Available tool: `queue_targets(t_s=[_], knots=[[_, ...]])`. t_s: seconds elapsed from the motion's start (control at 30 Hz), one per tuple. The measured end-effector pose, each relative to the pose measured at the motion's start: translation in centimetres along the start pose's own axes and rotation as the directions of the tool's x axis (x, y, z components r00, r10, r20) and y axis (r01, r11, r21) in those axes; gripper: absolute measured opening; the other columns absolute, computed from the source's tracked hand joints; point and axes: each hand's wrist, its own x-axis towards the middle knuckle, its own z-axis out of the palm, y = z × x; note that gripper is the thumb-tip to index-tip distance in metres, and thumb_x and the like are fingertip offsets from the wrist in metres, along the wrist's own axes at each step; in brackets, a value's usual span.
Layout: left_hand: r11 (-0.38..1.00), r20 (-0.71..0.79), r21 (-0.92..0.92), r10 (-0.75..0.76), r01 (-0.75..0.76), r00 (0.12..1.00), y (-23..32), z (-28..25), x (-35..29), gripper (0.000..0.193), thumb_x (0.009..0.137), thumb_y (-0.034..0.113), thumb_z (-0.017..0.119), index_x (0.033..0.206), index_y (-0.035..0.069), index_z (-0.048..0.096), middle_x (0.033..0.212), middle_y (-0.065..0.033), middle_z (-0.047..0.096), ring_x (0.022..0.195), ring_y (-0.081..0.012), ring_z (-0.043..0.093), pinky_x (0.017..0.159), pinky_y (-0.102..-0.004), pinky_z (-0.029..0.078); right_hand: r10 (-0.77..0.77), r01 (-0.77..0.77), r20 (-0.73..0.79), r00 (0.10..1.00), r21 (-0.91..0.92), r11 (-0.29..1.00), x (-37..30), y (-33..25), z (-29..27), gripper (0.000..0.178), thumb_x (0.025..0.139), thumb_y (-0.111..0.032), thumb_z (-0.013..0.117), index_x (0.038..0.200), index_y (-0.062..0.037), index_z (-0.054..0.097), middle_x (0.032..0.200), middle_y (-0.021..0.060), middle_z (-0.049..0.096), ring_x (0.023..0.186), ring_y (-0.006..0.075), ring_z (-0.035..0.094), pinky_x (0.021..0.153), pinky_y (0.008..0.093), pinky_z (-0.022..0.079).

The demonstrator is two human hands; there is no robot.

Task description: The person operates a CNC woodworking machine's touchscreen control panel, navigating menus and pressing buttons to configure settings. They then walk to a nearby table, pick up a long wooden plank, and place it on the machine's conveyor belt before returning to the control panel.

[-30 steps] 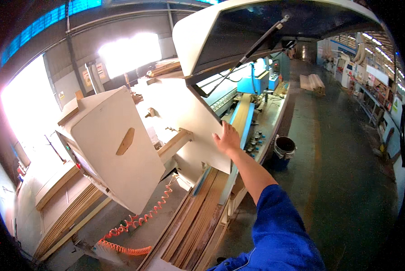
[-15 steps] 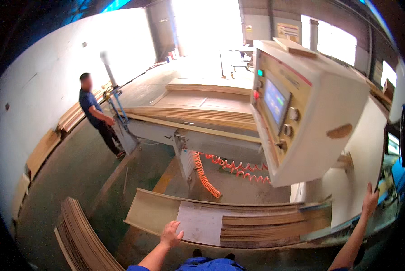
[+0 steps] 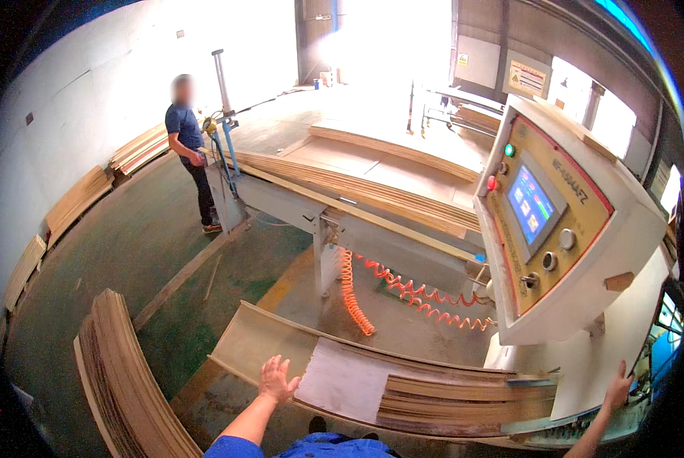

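My left hand is open, palm down, its fingers spread over the near edge of a low, long bench. Nothing shows in it. On that bench lie a pale sheet and, farther right, a stack of narrow brown strips. At the far right my right hand has fingers stretched upward beside a machine's white side panel. Whether it touches the panel is unclear, and I make out nothing held. Above the strips stands a white control box with a lit screen, knobs and a green lamp.
Another person in dark blue stands at the far left by a conveyor frame. Stacked boards lie behind it. Orange coiled hoses hang below. A bundle of long strips stands at my left; more boards lean along the wall.
The view has turned, so the machine and bench sit farther right or lower. My left hand's fingers have spread wider, and my right hand appears lower. The other person has turned slightly.
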Motion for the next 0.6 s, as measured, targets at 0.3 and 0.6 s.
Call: queue_targets(t_s=[0.3, 0.6], knots=[[0.997, -0.067, -0.039, 0.068, -0.07, 0.995, -3.9, 4.4, -1.4, 0.079, 0.083, 0.055, 0.067, 0.146, 0.011, 0.048, 0.155, -0.0193, 0.037, 0.144, -0.0366, 0.033, 0.118, -0.0552, 0.024, -0.068, 0.062, -0.106, 0.992, -0.061, 0.996, -4.8, -5.0, -3.1, 0.056, 0.097, -0.052, 0.061, 0.108, 0.0031, 0.068, 0.105, 0.0277, 0.069, 0.094, 0.0456, 0.066, 0.078, 0.052, 0.052], [0.995, -0.07, 0.0, 0.099, -0.1, 0.993, -1.9, 2.3, -0.2, 0.063, 0.087, 0.042, 0.064, 0.142, 0.012, 0.053, 0.149, -0.0146, 0.048, 0.14, -0.033, 0.041, 0.118, -0.0478, 0.03, 0.04, -0.106, -0.242, 0.969, -0.264, 0.959, -7.7, -9.6, -5.0, 0.063, 0.091, -0.061, 0.06, 0.11, -0.0007, 0.06, 0.11, 0.0236, 0.069, 0.1, 0.0441, 0.065, 0.08, 0.0543, 0.051]])
